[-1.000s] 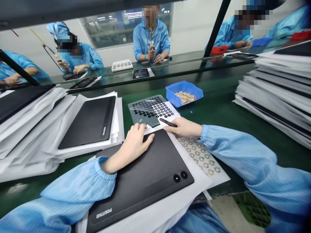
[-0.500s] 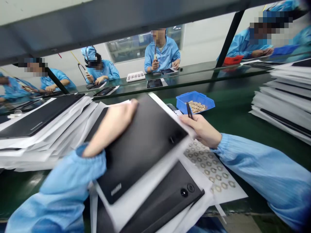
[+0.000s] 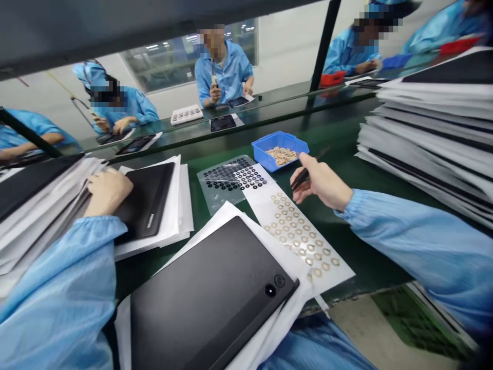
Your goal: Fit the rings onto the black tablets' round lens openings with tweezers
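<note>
My left hand (image 3: pixel 110 190) lies at the left edge of a black tablet back cover (image 3: pixel 148 203) on a pile of white sheets, against the neighbouring stack. Its fingers are bent and partly hidden, so its grip is unclear. My right hand (image 3: pixel 323 180) is closed around dark tweezers (image 3: pixel 301 179), above a white sheet of ring-shaped stickers (image 3: pixel 283 210). Nearest me, another black tablet back cover (image 3: pixel 208 288), with a round camera lens near its right corner, rests tilted on white paper (image 3: pixel 304 267).
A blue bin (image 3: pixel 265 156) holds many small tan pieces. Beside it lies a clear sheet with black rings (image 3: pixel 219 177). Tall stacks of covers and paper stand at left (image 3: pixel 42 205) and right (image 3: pixel 423 139). Co-workers (image 3: pixel 227 67) sit across the green bench (image 3: pixel 339 123); an overhead beam (image 3: pixel 154 31) crosses above.
The upper cover that both hands held now lies on the left pile. My left hand has moved left with it. My right hand has let go of it, keeping the tweezers. The view has shifted right.
</note>
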